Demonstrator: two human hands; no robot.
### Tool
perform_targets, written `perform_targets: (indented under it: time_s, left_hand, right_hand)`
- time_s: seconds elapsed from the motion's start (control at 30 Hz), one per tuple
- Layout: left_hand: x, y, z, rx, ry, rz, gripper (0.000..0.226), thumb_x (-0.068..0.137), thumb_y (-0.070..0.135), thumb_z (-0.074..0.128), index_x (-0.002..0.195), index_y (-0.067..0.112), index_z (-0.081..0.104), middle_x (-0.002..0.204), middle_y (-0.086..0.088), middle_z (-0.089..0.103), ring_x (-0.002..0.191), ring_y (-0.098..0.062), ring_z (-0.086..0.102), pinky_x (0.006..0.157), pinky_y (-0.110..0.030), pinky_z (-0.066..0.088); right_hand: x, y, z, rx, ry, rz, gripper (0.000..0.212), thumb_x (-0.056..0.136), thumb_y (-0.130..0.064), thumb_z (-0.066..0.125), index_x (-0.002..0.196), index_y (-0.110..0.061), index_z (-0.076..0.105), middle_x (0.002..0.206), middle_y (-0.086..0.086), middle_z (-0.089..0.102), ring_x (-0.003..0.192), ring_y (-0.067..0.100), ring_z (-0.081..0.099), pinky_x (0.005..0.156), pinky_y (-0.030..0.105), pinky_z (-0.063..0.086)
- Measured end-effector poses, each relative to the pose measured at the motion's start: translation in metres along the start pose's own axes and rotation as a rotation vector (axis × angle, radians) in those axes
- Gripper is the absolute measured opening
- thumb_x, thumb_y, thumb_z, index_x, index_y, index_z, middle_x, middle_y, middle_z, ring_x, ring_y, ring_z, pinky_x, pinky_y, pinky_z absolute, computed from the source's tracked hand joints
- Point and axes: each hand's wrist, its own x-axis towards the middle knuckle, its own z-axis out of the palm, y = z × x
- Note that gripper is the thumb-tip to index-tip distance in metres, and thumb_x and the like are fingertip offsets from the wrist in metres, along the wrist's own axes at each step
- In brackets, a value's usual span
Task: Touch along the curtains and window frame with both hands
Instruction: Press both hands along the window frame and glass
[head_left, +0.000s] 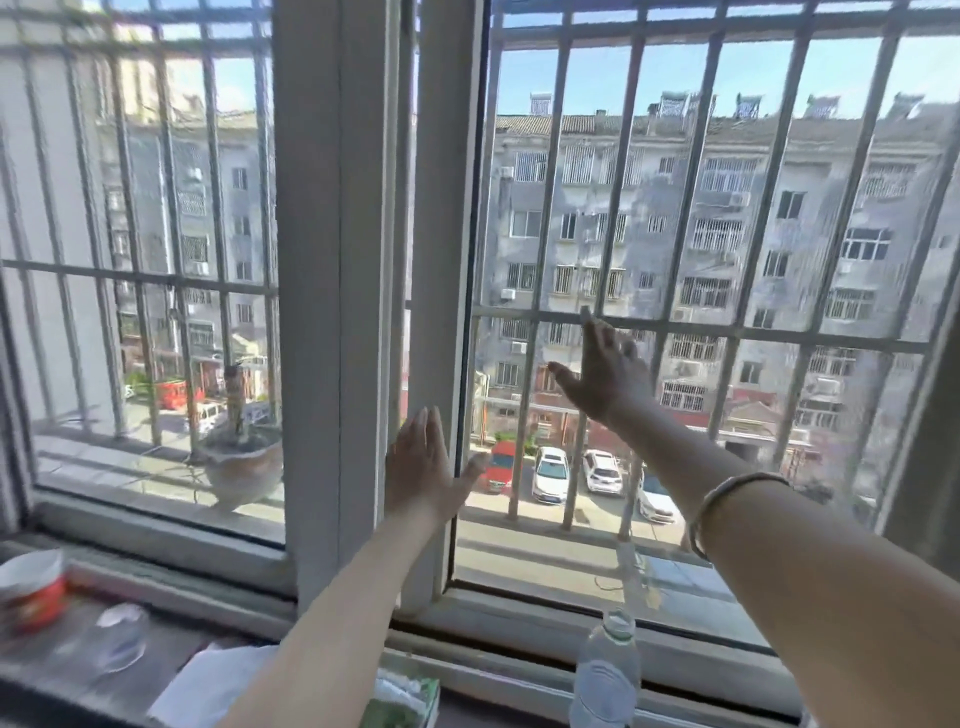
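Observation:
A white window frame with two upright posts stands in the middle of the view. My left hand lies flat against the right-hand post, fingers straight up and thumb spread onto the glass. My right hand is raised further right, palm against the right pane, fingers apart. A bangle circles my right forearm. No curtain shows clearly; only a dark strip at the far left edge.
Metal security bars run outside both panes. A potted plant sits on the outer ledge at left. On the inner sill are a red-and-white tub, a clear lid, a tissue pack and a plastic water bottle.

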Motion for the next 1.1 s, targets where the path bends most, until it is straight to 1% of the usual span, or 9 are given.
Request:
perform_targets:
  time_s: [0.2,0.27,0.37,0.53,0.6,0.73,0.9,1.03,1.1]
  left_hand:
    - [0.037,-0.024,0.006,-0.093,0.034,0.039,0.084,0.089,0.057,0.033,0.143,0.011,-0.012,0.155,-0.007,-0.015,0.142,-0.018,-0.011,0.114,-0.032,-0.005]
    - [0.052,-0.030,0.006,-0.143,0.078,0.070,0.085,0.089,0.054,0.036,0.142,0.011,-0.015,0.154,-0.007,-0.017,0.142,-0.018,-0.012,0.112,-0.030,-0.008]
    - [0.071,-0.033,0.007,-0.206,0.167,0.127,0.088,0.089,0.053,0.039,0.141,0.011,-0.018,0.154,-0.007,-0.019,0.142,-0.017,-0.013,0.108,-0.023,-0.014]
    - [0.092,-0.034,0.017,-0.367,0.210,0.149,0.092,0.087,0.048,0.047,0.139,0.014,-0.021,0.146,0.002,-0.027,0.142,-0.015,-0.011,0.108,-0.020,-0.011]
    - [0.097,-0.034,0.021,-0.436,0.177,0.120,0.098,0.085,0.045,0.052,0.138,0.015,-0.024,0.147,0.003,-0.026,0.143,-0.018,-0.006,0.111,-0.024,-0.002]
    - [0.101,-0.035,0.023,-0.445,0.156,0.045,0.105,0.081,0.045,0.059,0.140,0.017,-0.023,0.156,-0.003,-0.007,0.142,-0.024,0.010,0.110,-0.037,0.024]
    - [0.101,-0.034,0.026,-0.437,0.197,0.041,0.107,0.079,0.043,0.064,0.141,0.016,-0.020,0.156,-0.009,0.008,0.140,-0.027,0.021,0.108,-0.036,0.032]
    - [0.101,-0.030,0.027,-0.376,0.237,0.035,0.106,0.079,0.041,0.064,0.140,0.013,-0.019,0.153,-0.012,0.017,0.135,-0.029,0.032,0.100,-0.034,0.039]
    - [0.100,-0.027,0.028,-0.364,0.228,0.029,0.105,0.079,0.042,0.062,0.141,0.012,-0.018,0.154,-0.011,0.015,0.134,-0.029,0.033,0.096,-0.034,0.042]
  right_hand:
    - [0.043,-0.036,0.024,-0.030,0.049,-0.049,0.082,0.089,-0.048,0.043,0.147,-0.018,-0.007,0.155,0.009,0.012,0.140,0.037,0.013,0.109,0.052,0.029]
    - [0.056,-0.048,0.029,-0.058,0.079,-0.053,0.081,0.090,-0.050,0.040,0.147,-0.019,-0.009,0.157,0.007,0.003,0.142,0.036,0.004,0.114,0.052,0.017]
    - [0.070,-0.063,0.034,-0.098,0.175,-0.085,0.078,0.091,-0.049,0.038,0.146,-0.021,-0.011,0.157,0.004,-0.010,0.143,0.032,-0.010,0.115,0.045,-0.003]
    - [0.094,-0.090,0.037,-0.188,0.280,-0.256,0.074,0.093,-0.041,0.039,0.147,-0.018,-0.006,0.158,0.004,-0.008,0.144,0.025,-0.009,0.116,0.042,-0.002]
    - [0.103,-0.099,0.036,-0.204,0.296,-0.305,0.075,0.093,-0.040,0.041,0.147,-0.016,-0.006,0.158,0.005,-0.007,0.145,0.025,-0.007,0.116,0.042,-0.001]
    - [0.115,-0.107,0.033,-0.239,0.314,-0.358,0.075,0.091,-0.043,0.044,0.147,-0.026,-0.002,0.156,0.012,-0.012,0.144,0.032,-0.008,0.115,0.046,0.001]
    - [0.131,-0.128,0.027,-0.234,0.321,-0.411,0.076,0.088,-0.048,0.047,0.147,-0.027,0.004,0.157,0.003,-0.012,0.141,0.039,-0.015,0.113,0.052,-0.003]
    - [0.135,-0.149,0.033,-0.145,0.322,-0.322,0.084,0.084,-0.045,0.054,0.147,-0.028,0.001,0.156,0.003,-0.016,0.138,0.044,-0.020,0.112,0.057,-0.003]
    - [0.134,-0.150,0.038,-0.120,0.340,-0.294,0.087,0.083,-0.040,0.057,0.147,-0.029,-0.001,0.156,0.002,-0.017,0.138,0.044,-0.020,0.112,0.056,-0.004]
